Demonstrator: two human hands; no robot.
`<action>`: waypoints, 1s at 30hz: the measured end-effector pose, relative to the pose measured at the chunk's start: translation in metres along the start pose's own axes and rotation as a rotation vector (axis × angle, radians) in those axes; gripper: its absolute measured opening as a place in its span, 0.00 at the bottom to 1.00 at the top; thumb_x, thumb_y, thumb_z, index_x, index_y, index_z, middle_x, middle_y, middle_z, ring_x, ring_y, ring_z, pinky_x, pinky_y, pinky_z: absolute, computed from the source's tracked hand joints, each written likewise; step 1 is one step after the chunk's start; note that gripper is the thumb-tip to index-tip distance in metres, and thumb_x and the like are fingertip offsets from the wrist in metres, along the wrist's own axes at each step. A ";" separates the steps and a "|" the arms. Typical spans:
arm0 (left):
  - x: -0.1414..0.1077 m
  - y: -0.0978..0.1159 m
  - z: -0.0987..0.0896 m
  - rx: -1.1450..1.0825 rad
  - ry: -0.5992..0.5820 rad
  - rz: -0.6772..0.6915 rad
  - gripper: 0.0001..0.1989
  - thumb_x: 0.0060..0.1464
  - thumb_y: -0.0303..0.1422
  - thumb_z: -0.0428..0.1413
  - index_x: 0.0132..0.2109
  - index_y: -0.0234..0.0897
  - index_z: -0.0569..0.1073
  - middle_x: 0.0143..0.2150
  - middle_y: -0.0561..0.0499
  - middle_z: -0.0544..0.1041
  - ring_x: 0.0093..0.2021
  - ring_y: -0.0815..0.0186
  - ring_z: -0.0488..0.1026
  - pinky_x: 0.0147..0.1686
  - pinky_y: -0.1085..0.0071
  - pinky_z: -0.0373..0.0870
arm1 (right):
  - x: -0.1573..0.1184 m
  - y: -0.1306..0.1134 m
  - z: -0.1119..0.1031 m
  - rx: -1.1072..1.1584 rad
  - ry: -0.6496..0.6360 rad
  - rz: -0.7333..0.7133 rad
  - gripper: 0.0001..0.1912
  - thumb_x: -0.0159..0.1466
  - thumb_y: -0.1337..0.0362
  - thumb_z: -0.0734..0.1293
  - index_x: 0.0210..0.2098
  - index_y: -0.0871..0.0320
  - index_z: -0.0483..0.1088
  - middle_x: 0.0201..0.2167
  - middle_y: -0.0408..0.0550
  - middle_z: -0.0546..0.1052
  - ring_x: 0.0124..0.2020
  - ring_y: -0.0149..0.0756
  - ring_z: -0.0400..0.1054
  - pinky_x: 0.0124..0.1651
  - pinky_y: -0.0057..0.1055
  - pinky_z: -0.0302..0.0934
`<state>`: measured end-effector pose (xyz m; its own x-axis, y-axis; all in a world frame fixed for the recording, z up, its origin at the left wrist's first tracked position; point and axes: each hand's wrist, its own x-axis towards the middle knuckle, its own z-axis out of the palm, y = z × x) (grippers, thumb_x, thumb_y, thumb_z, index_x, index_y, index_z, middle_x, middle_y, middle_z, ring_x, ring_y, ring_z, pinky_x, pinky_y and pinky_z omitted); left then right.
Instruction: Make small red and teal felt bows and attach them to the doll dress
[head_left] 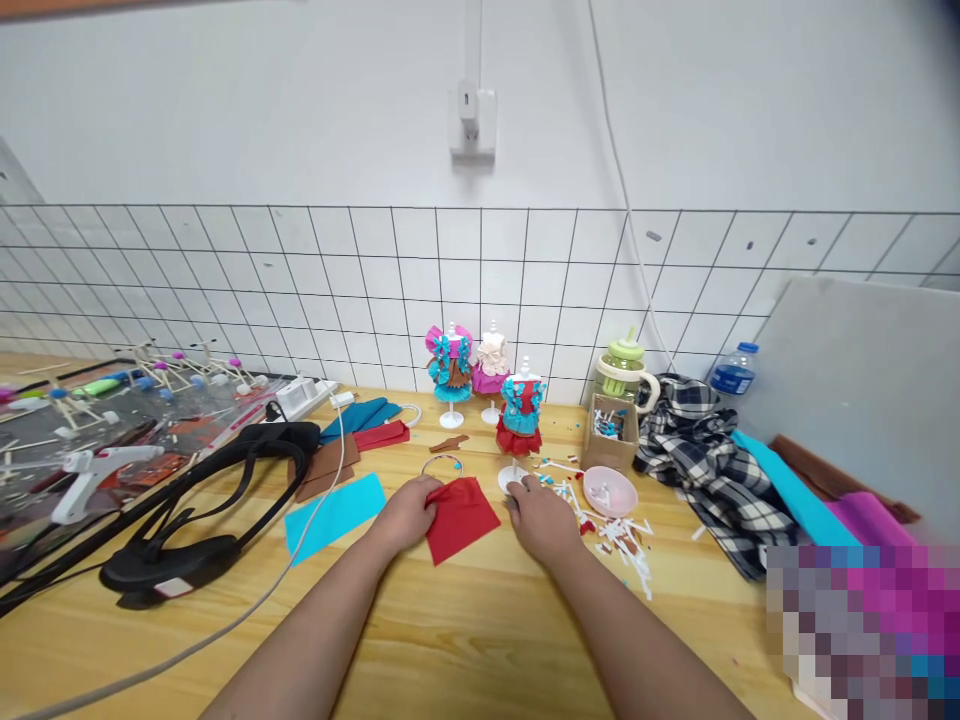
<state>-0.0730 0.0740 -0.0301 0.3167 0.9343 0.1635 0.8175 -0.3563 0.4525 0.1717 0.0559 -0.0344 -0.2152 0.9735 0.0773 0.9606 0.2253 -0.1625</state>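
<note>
My left hand (409, 515) is closed on the upper left edge of a red cloth piece (461, 525), which lies on the table. A thin ring (442, 460) shows just behind it. My right hand (544, 515) has its fingers curled at the round white base of a miniature dress form (521, 410); the fingertips are partly hidden. That form stands upright in a red and turquoise ruffled dress. Behind it are a second dressed form (450, 375) in magenta, turquoise and brown, and a third (492, 365) in cream and magenta.
To the left lie turquoise cloth (337, 512), brown cloth (326, 470), a black headset (217, 530) and a glue gun (101, 470). A cable crosses the table there. On the right are a pink bowl (626, 492), white scraps (630, 550), a cardboard box (611, 450) and plaid fabric (720, 490).
</note>
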 end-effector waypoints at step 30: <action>-0.004 0.055 0.017 -0.202 0.039 0.067 0.13 0.56 0.37 0.53 0.47 0.46 0.76 0.47 0.52 0.79 0.50 0.59 0.72 0.59 0.59 0.58 | -0.015 -0.008 -0.018 0.136 -0.184 -0.399 0.19 0.66 0.62 0.56 0.52 0.48 0.69 0.50 0.44 0.76 0.48 0.39 0.69 0.47 0.32 0.58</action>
<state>-0.0211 0.0502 -0.0212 0.3451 0.9098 0.2306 0.6813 -0.4118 0.6052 0.1708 0.0387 -0.0167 -0.6034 0.7973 -0.0141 0.7670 0.5755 -0.2839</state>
